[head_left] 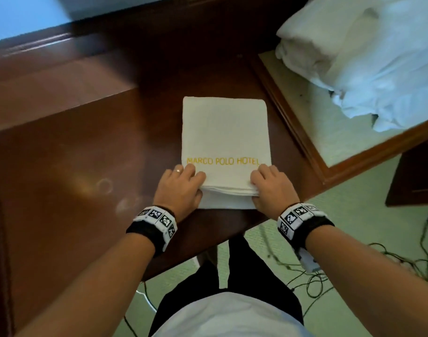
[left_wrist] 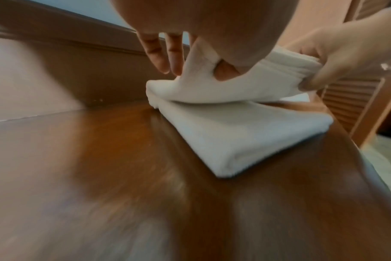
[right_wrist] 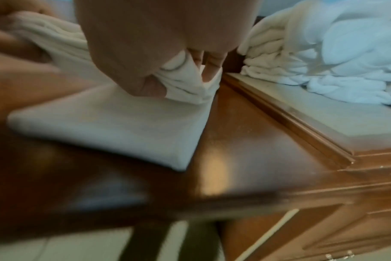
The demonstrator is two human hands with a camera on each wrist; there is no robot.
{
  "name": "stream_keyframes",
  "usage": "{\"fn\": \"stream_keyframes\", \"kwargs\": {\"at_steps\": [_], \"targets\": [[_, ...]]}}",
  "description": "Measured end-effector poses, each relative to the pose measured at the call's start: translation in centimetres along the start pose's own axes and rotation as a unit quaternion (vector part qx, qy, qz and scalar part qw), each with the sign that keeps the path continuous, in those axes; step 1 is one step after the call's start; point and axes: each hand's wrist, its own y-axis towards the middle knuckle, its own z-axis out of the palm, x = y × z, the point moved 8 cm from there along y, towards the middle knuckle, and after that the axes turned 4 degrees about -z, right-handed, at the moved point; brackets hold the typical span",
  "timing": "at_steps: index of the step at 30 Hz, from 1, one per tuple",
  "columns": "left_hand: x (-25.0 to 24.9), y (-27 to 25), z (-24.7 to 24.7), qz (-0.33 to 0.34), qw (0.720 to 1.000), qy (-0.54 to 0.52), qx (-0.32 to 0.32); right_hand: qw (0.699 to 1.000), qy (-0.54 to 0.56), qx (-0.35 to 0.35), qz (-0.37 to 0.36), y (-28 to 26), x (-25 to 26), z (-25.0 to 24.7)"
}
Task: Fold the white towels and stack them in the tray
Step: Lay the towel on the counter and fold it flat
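A white towel [head_left: 225, 132] with yellow "MARCO POLO HOTEL" lettering lies partly folded on the brown table [head_left: 74, 166]. My left hand [head_left: 193, 177] pinches the near left corner of its upper layers and my right hand [head_left: 261, 178] pinches the near right corner. Both hold that edge a little above the bottom layer [left_wrist: 234, 134]. In the left wrist view the thumb and fingers [left_wrist: 165, 58] clamp the raised fold. The right wrist view shows bunched cloth [right_wrist: 181, 84] in my right hand. A wooden tray [head_left: 302, 139] stands to the right with a loose pile of white towels [head_left: 366, 57] in it.
The table's near edge runs just behind my wrists, with green floor and black cables [head_left: 414, 259] below on the right. A dark cabinet [head_left: 417, 176] stands right of the tray. A raised wooden ledge [head_left: 50, 76] borders the table's far left.
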Motion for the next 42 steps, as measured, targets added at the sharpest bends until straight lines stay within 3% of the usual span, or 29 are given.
{"fn": "stream_keyframes", "kwargs": {"at_steps": [2, 5, 7, 13, 19, 21, 22, 24, 25, 26, 30, 32, 35, 38, 40, 42], "targets": [[0.2, -1.7, 2.3, 0.000, 0.998, -0.007, 0.069, 0.998, -0.016, 0.029, -0.047, -0.9, 1.2, 1.8], [0.3, -2.5, 4.3, -0.011, 0.990, -0.004, 0.140, 0.997, -0.021, 0.069, -0.037, -1.5, 1.1, 3.4], [0.0, -2.2, 4.2, 0.005, 0.991, 0.015, 0.136, 0.997, -0.008, 0.078, -0.022, -1.6, 0.5, 3.5], [-1.3, -2.9, 3.8, 0.050, 0.997, 0.034, 0.038, 0.999, -0.024, 0.029, -0.002, -1.7, -0.7, 2.6], [-1.4, -2.5, 5.0, 0.059, 0.991, -0.037, 0.118, 0.982, -0.023, 0.164, 0.086, -2.5, -1.3, 4.6], [0.0, -1.1, 3.9, 0.020, 0.994, -0.085, 0.071, 0.987, 0.046, 0.130, 0.087, -1.1, -1.7, 3.1], [0.7, -0.3, 3.0, 0.004, 0.995, -0.097, 0.026, 0.990, 0.083, 0.078, 0.087, -0.3, -1.9, 2.1], [1.2, 1.2, 2.1, -0.007, 0.995, -0.089, -0.041, 0.985, 0.116, -0.104, 0.068, 1.2, -2.3, -0.6], [1.1, 2.0, 2.4, -0.008, 0.996, -0.074, -0.040, 0.981, 0.100, -0.156, 0.057, 1.9, -2.2, -1.1], [0.8, 2.6, 3.0, -0.009, 0.998, -0.056, -0.017, 0.982, 0.078, -0.163, 0.050, 2.8, -1.7, -0.9], [-0.4, 2.5, 6.7, -0.009, 0.994, -0.027, 0.107, 0.998, 0.039, 0.022, 0.043, 4.1, -1.2, 4.2], [-0.2, 1.8, 7.6, -0.011, 0.992, -0.023, 0.125, 0.996, 0.054, 0.042, 0.066, 2.9, -2.7, 5.9], [1.6, 2.0, 7.5, -0.063, 0.990, -0.010, 0.127, 0.993, 0.064, 0.007, 0.097, 2.2, -4.8, 5.6], [3.8, 4.9, 4.5, -0.125, 0.991, -0.017, 0.050, 0.985, 0.093, -0.120, 0.081, 4.3, -5.8, 2.4], [4.5, 8.1, 2.2, -0.115, 0.993, -0.030, -0.017, 0.969, 0.116, -0.208, 0.068, 6.9, -6.4, -0.3], [3.8, 11.2, 1.0, -0.074, 0.996, -0.028, -0.033, 0.968, 0.119, -0.214, 0.049, 10.0, -6.4, -2.1]]}}
